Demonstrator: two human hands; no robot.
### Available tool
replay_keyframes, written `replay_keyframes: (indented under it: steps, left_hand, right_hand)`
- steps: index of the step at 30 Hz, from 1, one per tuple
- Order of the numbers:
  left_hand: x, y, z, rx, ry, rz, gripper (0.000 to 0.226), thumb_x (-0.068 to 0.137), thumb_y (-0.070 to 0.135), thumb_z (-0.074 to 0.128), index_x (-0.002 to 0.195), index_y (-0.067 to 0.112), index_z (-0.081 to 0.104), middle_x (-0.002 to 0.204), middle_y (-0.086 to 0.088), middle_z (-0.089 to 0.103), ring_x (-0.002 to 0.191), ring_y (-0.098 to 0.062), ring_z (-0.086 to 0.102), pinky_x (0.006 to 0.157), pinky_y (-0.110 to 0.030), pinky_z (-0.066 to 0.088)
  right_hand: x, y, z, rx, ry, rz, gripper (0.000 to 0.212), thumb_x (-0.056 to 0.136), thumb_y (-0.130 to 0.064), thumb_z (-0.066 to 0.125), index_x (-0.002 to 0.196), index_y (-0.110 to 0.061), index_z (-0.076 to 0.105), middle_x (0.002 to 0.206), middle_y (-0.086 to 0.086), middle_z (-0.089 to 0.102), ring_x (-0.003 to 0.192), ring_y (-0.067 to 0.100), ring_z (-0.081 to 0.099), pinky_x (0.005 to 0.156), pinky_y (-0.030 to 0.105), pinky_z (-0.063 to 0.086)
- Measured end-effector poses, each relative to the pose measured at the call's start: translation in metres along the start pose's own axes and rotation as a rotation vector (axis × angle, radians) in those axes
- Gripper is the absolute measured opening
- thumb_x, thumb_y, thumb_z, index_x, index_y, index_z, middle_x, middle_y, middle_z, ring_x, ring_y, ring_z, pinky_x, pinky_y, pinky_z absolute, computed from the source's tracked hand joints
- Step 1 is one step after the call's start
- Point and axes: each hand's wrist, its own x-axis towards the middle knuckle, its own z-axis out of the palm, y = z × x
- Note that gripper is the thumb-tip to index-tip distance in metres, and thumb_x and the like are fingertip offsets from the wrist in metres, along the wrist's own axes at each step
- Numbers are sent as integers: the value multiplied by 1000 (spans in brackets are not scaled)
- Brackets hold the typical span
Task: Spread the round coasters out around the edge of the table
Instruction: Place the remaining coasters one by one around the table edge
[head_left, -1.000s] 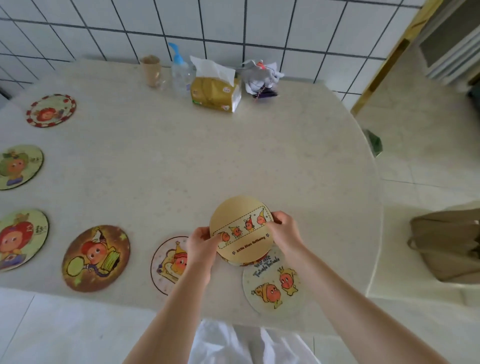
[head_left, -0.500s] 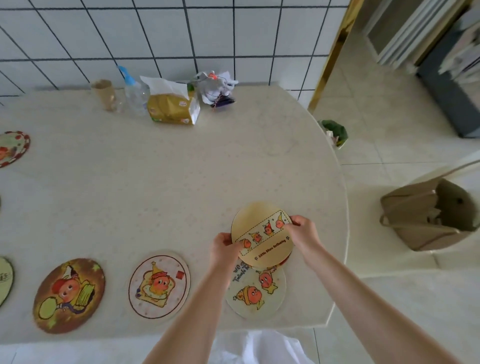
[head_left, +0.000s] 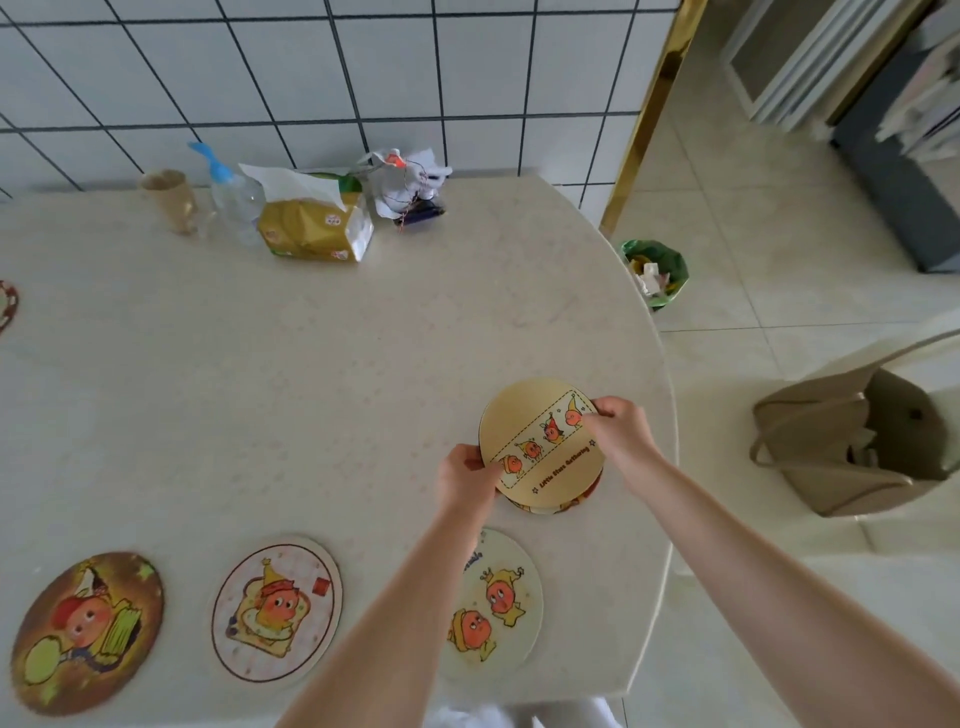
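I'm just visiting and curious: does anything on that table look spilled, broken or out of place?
Nothing stands out. The laid coasters lie flat along the near edge of the table, and both hands hold the stack of coasters level. The tissue pack, bottle and cup sit tidily by the wall.

Both forearms bare, extended forward, converging; left hand (head_left: 464, 477) curled, thumb on top, pinching the stack of coasters (head_left: 543, 447) at its left edge; right hand (head_left: 618, 428) knuckles-up, fingertips gripping its right edge.
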Motion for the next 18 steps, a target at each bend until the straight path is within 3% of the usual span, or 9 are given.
replay_keyframes:
  steps: [3,6,9,11,16,18]
  left_hand:
    - [9,11,14,-11,56,-7,14,84,2,59,94,12,60,100,-12,69,92,-30,68,83,-48,58]
    - [14,15,28,-85,118,-56,14,82,2,61,91,12,64,95,-9,71,94,-30,68,86,-48,57]
    - [20,11,38,-153,172,-98,15,83,4,63,84,18,65,90,-6,73,91,-27,69,86,-45,58]
    - [23,9,45,-172,207,-111,15,84,5,62,83,20,64,90,-5,73,90,-25,69,85,-42,58]
    - [23,5,53,-151,254,-128,13,85,4,60,85,16,64,93,-7,71,91,-27,68,86,-44,58]
    - [24,2,54,-107,262,-131,13,84,4,60,88,16,64,93,-7,71,88,-26,68,84,-42,58]
  right_hand:
    - [20,-9,-6,-38,-37,-20,24,87,-22,58,96,-3,68,59,-1,46,54,16,39,55,28,31]
    - [41,-10,-11,-76,-103,-28,25,87,-22,59,89,2,65,54,-2,45,47,13,40,49,24,29]
    - [56,-8,-11,-123,-167,-34,14,85,-22,64,75,-13,59,43,-8,37,36,8,34,44,22,26]
    - [64,-5,-11,-129,-199,-26,14,82,-23,68,74,-15,59,47,-6,40,43,12,36,49,24,29]
    - [75,-2,-12,-116,-267,-19,22,80,-18,71,88,2,68,67,7,57,63,20,49,64,29,39]
    - [76,-3,-13,-151,-269,-40,15,80,-17,70,78,-3,66,63,4,53,62,20,47,63,29,37]
